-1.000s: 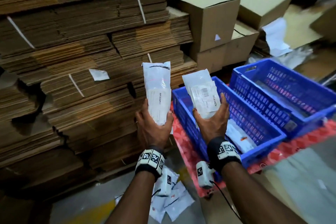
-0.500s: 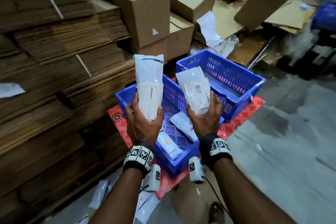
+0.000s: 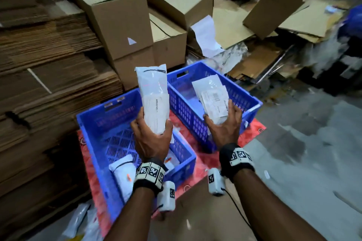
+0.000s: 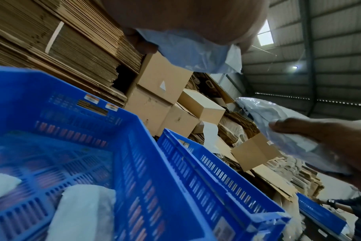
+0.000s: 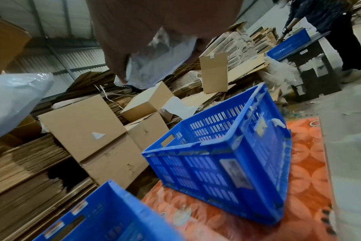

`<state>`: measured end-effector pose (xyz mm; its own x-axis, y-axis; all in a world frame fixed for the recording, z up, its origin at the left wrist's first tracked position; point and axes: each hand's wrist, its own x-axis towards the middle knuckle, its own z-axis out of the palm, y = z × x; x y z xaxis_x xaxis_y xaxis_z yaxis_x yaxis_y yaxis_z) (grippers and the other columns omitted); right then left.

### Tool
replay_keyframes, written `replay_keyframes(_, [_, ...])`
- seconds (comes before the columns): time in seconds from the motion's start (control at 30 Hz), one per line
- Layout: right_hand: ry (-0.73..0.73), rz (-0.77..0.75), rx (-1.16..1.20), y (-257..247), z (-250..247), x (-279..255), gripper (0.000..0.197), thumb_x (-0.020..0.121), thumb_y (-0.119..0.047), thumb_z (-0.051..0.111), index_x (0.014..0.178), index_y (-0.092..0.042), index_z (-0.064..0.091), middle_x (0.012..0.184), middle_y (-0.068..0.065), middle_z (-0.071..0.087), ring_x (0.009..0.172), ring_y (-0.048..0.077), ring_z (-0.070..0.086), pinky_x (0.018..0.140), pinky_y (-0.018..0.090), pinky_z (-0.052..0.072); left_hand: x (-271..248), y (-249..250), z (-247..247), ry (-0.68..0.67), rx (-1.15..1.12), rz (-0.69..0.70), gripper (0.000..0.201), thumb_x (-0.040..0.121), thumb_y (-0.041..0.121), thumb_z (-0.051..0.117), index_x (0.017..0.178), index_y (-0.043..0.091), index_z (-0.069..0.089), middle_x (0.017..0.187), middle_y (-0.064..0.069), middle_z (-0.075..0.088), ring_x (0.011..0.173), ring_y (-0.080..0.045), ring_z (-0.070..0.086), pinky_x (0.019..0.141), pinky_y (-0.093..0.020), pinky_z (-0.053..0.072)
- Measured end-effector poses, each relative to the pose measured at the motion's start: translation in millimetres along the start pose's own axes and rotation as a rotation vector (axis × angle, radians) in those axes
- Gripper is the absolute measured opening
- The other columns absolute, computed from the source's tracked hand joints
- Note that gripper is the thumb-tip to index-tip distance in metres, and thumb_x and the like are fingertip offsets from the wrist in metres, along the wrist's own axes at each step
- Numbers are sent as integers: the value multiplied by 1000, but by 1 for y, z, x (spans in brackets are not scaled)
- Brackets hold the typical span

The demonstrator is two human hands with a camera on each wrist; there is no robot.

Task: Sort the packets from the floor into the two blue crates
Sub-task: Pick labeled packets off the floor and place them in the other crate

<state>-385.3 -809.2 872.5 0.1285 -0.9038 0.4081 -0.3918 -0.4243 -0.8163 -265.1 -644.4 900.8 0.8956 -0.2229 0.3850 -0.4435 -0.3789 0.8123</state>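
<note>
While both arms reach out over the crates, I see the left hand [image 3: 151, 139] wrapped around the lower end of a tall white packet [image 3: 153, 98] printed with "amazon.in", held upright above the near blue crate [image 3: 92, 123]. The right hand [image 3: 223, 129] grips a shorter white packet [image 3: 212, 98] bearing a barcode label, fingers and thumb curled round its lower edges, and that packet hangs over the far blue crate [image 3: 252, 101], at about one o'clock from the first. The two crates sit side by side, near each other, on a red patterned mat [image 3: 254, 129]. Inside the near crate lie white packets already sorted [image 3: 122, 170], toward its six o'clock end; from the left wrist view they show as pale blurred shapes, and I cannot count them. What lies in the far crate I cannot make out, since the held packet covers much of it. On the floor at about seven o'clock from the near crate lie more loose packets [image 3: 78, 219]. Stacked flat cardboard [image 3: 49, 60] fills the nine o'clock side, and closed cardboard boxes [image 3: 117, 17] stand at twelve o'clock behind the crates. In the right wrist view another person [image 5: 328, 32] bends over a third blue crate [image 5: 289, 44] far off.
</note>
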Motion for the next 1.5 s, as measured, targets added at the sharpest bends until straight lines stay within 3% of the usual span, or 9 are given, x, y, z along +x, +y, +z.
replay_keyframes(0.13, [-30, 18, -1, 27, -9, 41, 96, 64, -39, 85, 146, -13, 41, 133, 13, 43, 127, 31, 43, 108, 39, 40, -9, 22, 42, -18, 41, -21, 80, 72, 47, 76, 140, 27, 42, 122, -3, 47, 103, -32, 58, 76, -41, 50])
replay_keyframes(0.33, [-79, 43, -32, 55, 0, 97, 99, 64, -44, 85, 146, -12, 41, 137, 15, 42, 128, 31, 43, 107, 40, 40, 6, 38, 107, -16, 78, -57, 78, 73, 55, 71, 140, 26, 43, 123, -3, 50, 104, -34, 58, 86, -45, 49])
replay_keyframes(0.5, [-92, -16, -27, 78, 15, 141, 99, 61, -53, 84, 142, -11, 45, 134, 19, 47, 127, 29, 44, 107, 39, 38, 23, 51, 161, 1, 39, -95, 80, 69, 54, 71, 139, 22, 46, 122, -5, 52, 104, -35, 57, 80, -43, 48])
replay_keyframes(0.63, [-56, -20, -38, 87, 16, 168, 102, 66, -42, 86, 149, -13, 36, 138, 21, 45, 128, 30, 41, 107, 33, 33, 28, 57, 200, -14, 34, -129, 78, 68, 55, 69, 137, 25, 46, 118, -2, 52, 102, -33, 57, 79, -44, 50])
replay_keyframes(0.73, [-81, -33, -55, 93, 23, 189, 103, 68, -37, 87, 152, -17, 31, 137, 22, 47, 126, 36, 44, 106, 39, 34, 31, 56, 223, -11, 57, -137, 77, 68, 53, 70, 136, 23, 48, 118, -3, 52, 100, -34, 57, 76, -42, 49])
replay_keyframes(1.03, [-354, -51, -150, 124, 62, 252, 111, 56, -68, 53, 152, -18, 32, 140, 21, 47, 132, 37, 35, 111, 37, 19, 36, 62, 273, 32, 159, -197, 72, 77, 54, 51, 139, 16, 47, 126, -10, 51, 103, -36, 58, 78, -46, 49])
replay_keyframes(1.2, [-534, -22, -134, 136, 71, 280, 109, 54, -62, 60, 153, -30, 27, 130, 20, 38, 125, 36, 32, 107, 37, 26, 37, 67, 302, 34, 222, -294, 73, 80, 56, 44, 140, 15, 46, 126, -14, 52, 103, -38, 59, 80, -46, 49])
replay_keyframes(1.4, [-744, -75, -506, 151, 82, 312, 102, 66, -60, 73, 150, -24, 29, 133, 21, 40, 122, 41, 43, 103, 50, 34, 38, 78, 333, -102, 306, -442, 60, 93, 34, 58, 146, 12, 38, 135, -18, 43, 112, -40, 55, 91, -44, 43])
replay_keyframes(1.5, [-820, -74, -629, 156, 86, 314, 91, 69, -64, 70, 140, -15, 42, 128, 19, 46, 118, 39, 49, 103, 48, 31, 36, 78, 342, -182, 334, -498, 62, 95, 34, 55, 151, 19, 31, 130, -17, 41, 104, -43, 57, 86, -45, 44])
